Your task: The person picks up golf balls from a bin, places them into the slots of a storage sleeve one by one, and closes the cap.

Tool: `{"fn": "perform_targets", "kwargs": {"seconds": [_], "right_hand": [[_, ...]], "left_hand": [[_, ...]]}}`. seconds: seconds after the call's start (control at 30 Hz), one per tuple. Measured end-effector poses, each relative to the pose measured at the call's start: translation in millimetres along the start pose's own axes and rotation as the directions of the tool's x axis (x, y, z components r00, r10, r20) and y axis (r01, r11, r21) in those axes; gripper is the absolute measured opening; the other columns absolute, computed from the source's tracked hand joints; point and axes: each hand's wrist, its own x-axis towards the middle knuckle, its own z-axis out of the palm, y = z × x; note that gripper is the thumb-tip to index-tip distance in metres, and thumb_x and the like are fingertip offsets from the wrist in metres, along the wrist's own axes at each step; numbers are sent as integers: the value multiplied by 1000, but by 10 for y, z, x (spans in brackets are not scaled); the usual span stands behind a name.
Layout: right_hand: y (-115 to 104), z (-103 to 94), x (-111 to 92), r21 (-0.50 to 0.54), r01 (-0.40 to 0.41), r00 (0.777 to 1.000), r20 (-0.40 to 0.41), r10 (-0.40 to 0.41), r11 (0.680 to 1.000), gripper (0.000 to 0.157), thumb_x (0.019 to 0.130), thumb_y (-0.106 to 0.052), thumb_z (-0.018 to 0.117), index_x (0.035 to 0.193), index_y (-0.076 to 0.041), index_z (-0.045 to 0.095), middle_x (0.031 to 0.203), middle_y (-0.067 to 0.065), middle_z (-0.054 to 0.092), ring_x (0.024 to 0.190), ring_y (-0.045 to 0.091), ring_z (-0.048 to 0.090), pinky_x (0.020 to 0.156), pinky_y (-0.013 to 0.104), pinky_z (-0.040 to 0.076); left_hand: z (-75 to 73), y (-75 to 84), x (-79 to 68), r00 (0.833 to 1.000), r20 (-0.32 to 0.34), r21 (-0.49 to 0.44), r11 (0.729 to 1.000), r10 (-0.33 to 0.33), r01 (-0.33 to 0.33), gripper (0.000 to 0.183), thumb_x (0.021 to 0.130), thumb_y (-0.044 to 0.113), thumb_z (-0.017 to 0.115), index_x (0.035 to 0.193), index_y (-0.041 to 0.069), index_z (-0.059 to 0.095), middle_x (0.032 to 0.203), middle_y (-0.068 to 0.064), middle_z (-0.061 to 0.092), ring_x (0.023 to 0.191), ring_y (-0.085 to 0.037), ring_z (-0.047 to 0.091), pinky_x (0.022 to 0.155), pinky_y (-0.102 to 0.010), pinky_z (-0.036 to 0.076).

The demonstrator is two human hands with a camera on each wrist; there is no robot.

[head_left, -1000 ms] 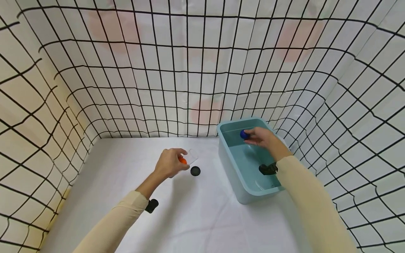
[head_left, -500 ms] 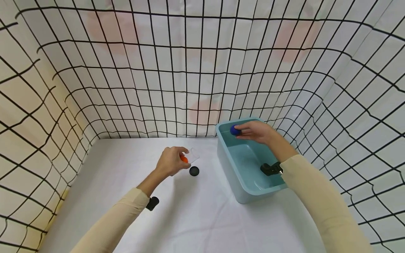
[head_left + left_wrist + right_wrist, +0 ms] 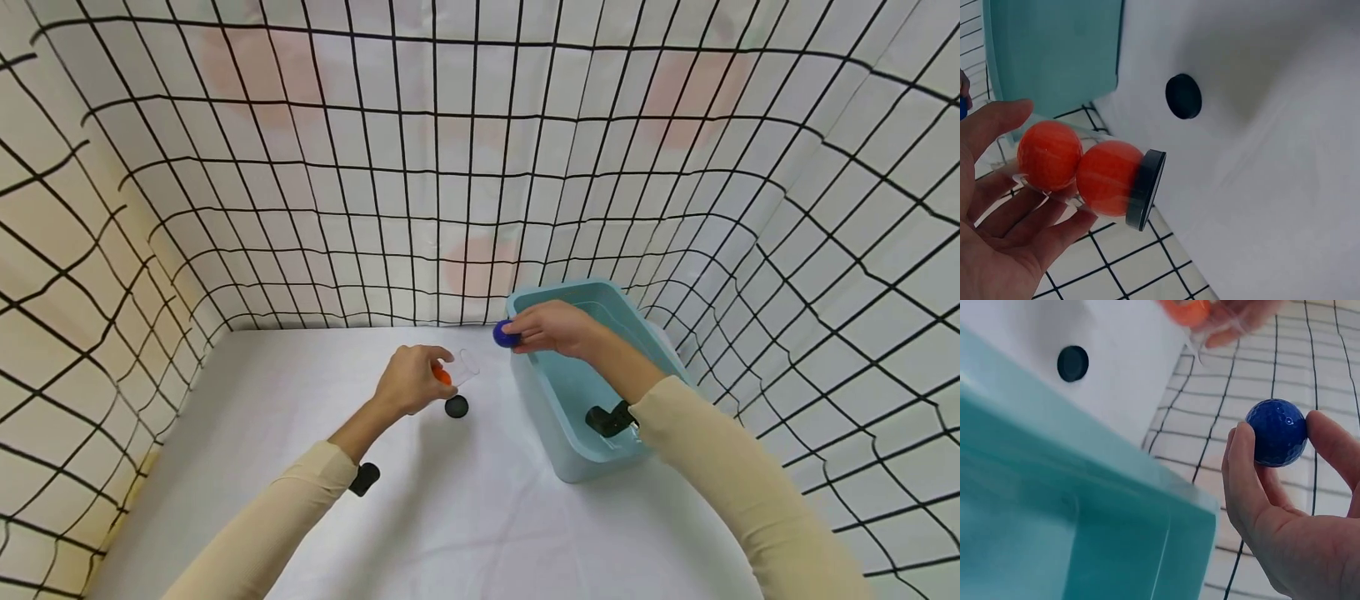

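My left hand (image 3: 411, 379) grips a clear tube (image 3: 468, 367) above the table, its uncovered end tilted toward the bin. Two orange golf balls (image 3: 1050, 155) sit inside, and a black cap (image 3: 1146, 189) closes the tube's other end. Between thumb and fingers, my right hand (image 3: 557, 327) pinches a blue golf ball (image 3: 1277, 432), just over the bin's left rim and a short way from the tube's mouth. A loose black cap (image 3: 456, 407) lies on the table below the left hand.
A light-blue bin (image 3: 558, 425) stands to the right, under my right forearm. The white table (image 3: 465, 508) is bounded at the back and sides by a black net (image 3: 438, 208) in front of pale cloth.
The right hand has carried the blue golf ball left, from inside the bin to above its left rim. The left hand with the tube has stayed almost still.
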Motion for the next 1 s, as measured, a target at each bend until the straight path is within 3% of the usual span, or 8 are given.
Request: {"fn": "perform_targets", "kwargs": {"seconds": [0.23, 0.47, 1.0], "right_hand": [[100, 265, 104, -64, -28, 1000, -11, 27, 998, 43, 93, -18, 74, 126, 5, 60, 124, 22, 68, 98, 27, 74, 94, 42, 57], [138, 419, 76, -98, -30, 999, 11, 31, 995, 41, 93, -22, 74, 124, 3, 64, 120, 19, 70, 99, 26, 74, 92, 38, 58], [172, 536, 120, -60, -44, 998, 32, 46, 997, 41, 94, -20, 73, 126, 3, 61, 126, 21, 67, 110, 30, 70, 97, 39, 56]], "left_hand": [[8, 17, -1, 1000, 3, -14, 1000, 0, 0, 44, 73, 20, 89, 113, 7, 76, 89, -7, 74, 74, -16, 63, 64, -25, 53], [2, 28, 0, 1000, 4, -4, 1000, 12, -12, 43, 74, 21, 89, 113, 8, 76, 88, -6, 74, 75, -16, 63, 64, -25, 53], [-29, 26, -11, 1000, 10, 10, 1000, 15, -15, 44, 73, 21, 89, 113, 9, 76, 84, -3, 72, 73, -15, 62, 62, -24, 52]]}}
